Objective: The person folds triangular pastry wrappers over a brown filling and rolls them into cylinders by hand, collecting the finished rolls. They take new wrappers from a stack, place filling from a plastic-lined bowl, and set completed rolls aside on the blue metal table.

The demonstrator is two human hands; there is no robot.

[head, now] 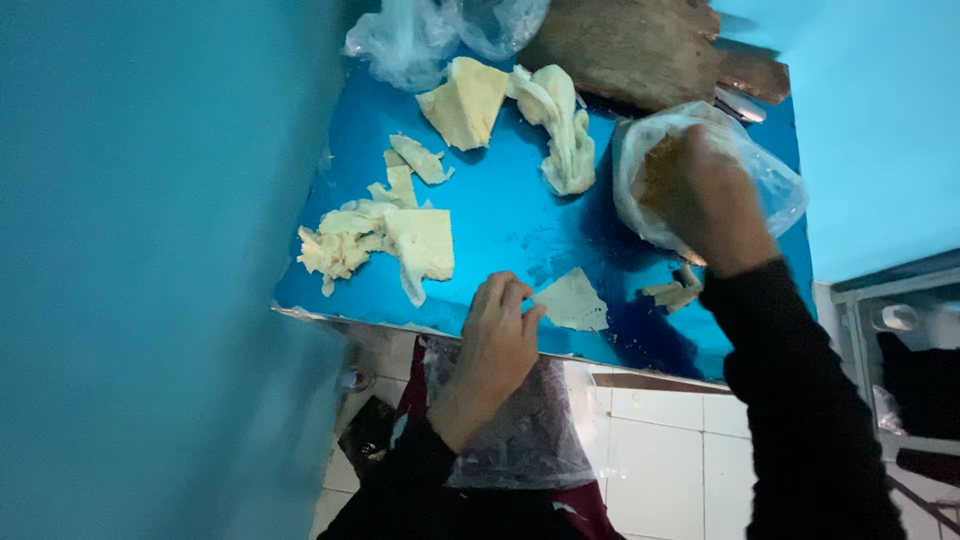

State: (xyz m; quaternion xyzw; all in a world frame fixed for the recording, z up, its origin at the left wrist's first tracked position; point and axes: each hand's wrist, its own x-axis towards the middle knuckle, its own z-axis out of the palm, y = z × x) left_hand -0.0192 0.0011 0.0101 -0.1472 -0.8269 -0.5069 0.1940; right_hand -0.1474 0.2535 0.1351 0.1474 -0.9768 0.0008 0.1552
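- Clear plastic sheeting (520, 430) hangs nearest, below the table edge and in front of the person's body, crumpled, with nothing visible inside it.
- Left hand (492, 345) rests at the near edge of the blue tabletop (510, 215); fingers curled narrow, tips pinching the corner of a flat pale piece (572, 301) that lies on the surface.
- Small pale scraps (675, 292) lie just right of that piece, near the right forearm in its dark sleeve (800, 400).
- Right hand (705, 200) is thrust into the mouth of a clear plastic bag (775, 185) standing on the right of the table; fingers are hidden inside, so their spread cannot be told. Brownish contents show through the bag wall; their kind is not clear.
- Torn pale sheets (385, 240) lie in a loose heap on the left of the table, well apart from the bag.
- Larger yellowish slab (466, 102) and a twisted pale strip (563, 130) lie further back, touching each other.
- Second clear bag (425, 35), crumpled, sits at the far left edge; contents not discernible.
- Brown rough board (635, 50) occupies the far right corner, behind the bag.
- White tiled floor (660, 450) shows beneath the table.
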